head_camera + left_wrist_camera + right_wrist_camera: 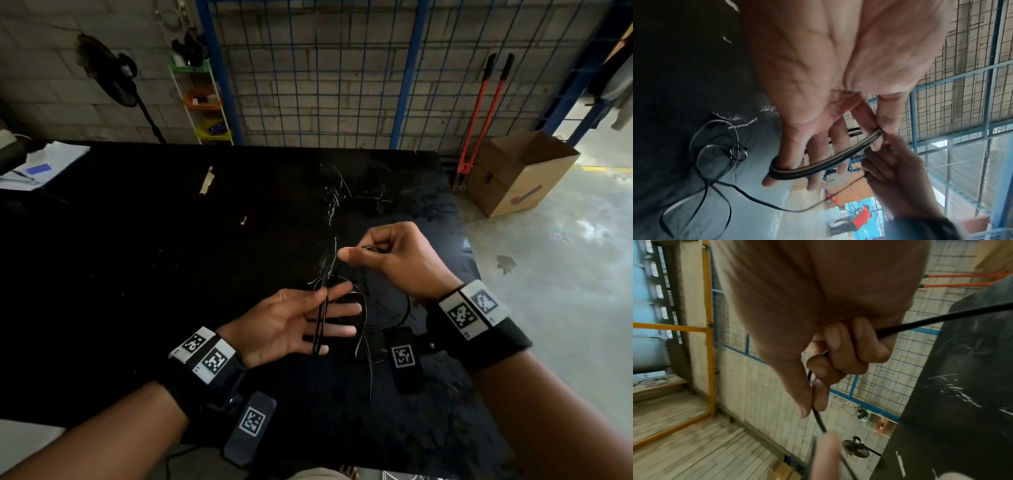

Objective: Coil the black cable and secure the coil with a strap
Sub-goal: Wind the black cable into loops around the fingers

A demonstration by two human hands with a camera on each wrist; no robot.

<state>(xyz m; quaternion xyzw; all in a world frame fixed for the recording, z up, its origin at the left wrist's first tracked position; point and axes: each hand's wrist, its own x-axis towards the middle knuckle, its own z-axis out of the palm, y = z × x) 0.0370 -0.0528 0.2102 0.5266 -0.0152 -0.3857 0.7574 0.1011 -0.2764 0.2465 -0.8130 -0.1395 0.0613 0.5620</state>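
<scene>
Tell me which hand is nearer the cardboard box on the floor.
Right. The right hand is over the table's right side, toward the cardboard box; the left hand is farther left and nearer the person.

Thin black cable (830, 162), smooth w/ a glossy sheen (pale highlights along the jacket). Black table (171, 240): matt, scuffed w/ whitish scratches. Cardboard box (520, 171), dull brown. Blue-painted wire-mesh panel (325, 68).
</scene>
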